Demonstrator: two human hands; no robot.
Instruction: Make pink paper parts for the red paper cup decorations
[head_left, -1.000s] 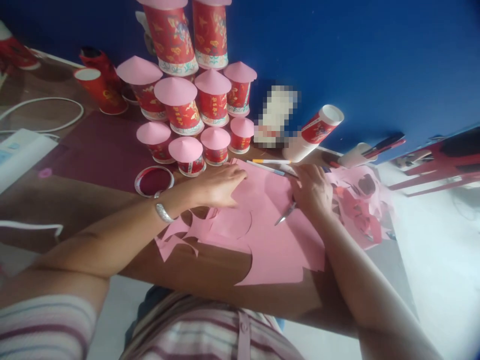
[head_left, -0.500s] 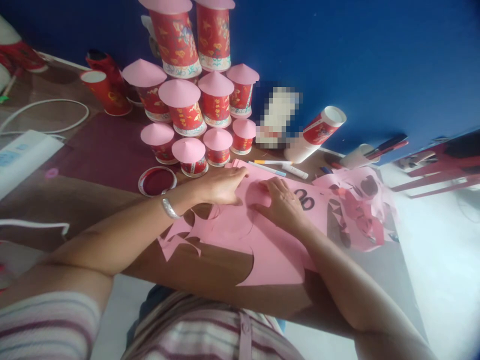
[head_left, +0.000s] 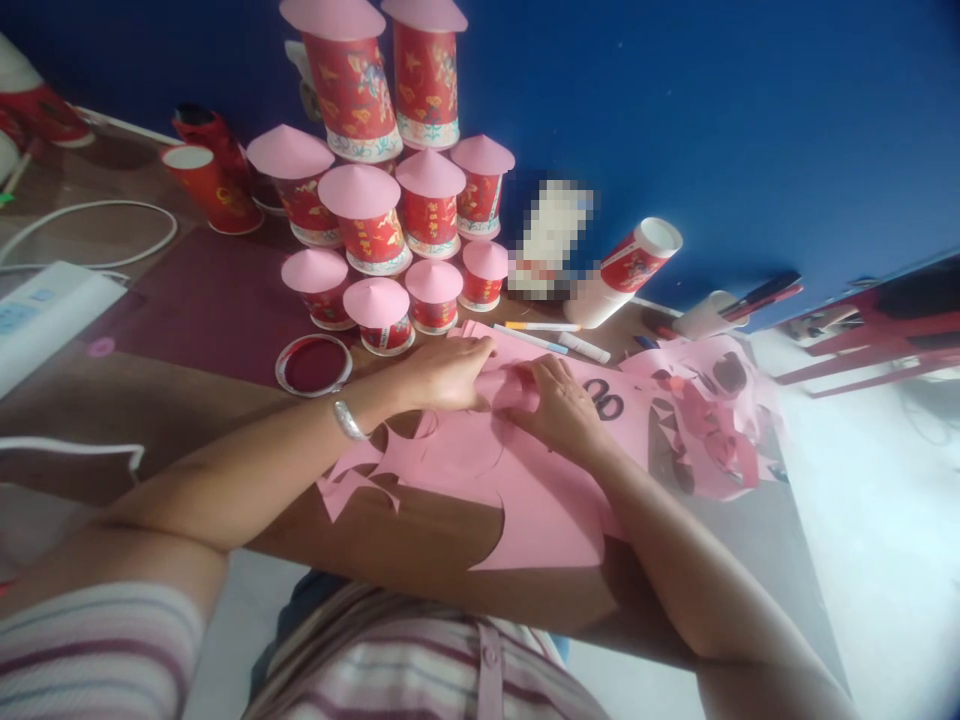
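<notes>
My left hand (head_left: 442, 375) and my right hand (head_left: 564, 405) meet over a large pink paper sheet (head_left: 547, 500) on the brown table. Both pinch a small pink paper piece (head_left: 510, 385) between them, and it bends upward. Black-handled scissors (head_left: 606, 402) lie on the sheet just right of my right hand. A silver bracelet (head_left: 349, 420) circles my left wrist. Curved cut-outs mark the sheet's near edge.
Red paper cups with pink cone lids (head_left: 390, 230) are stacked behind my hands. A red lid (head_left: 313, 364) lies at the left. Pens (head_left: 551, 338), a tipped cup stack (head_left: 626, 270), pink scraps (head_left: 712, 410) and a white cable (head_left: 90, 230) surround the sheet. A blue wall stands behind.
My right hand put the scissors down on the sheet and moved left to join my left hand. Together they have lifted and bent the small pink piece.
</notes>
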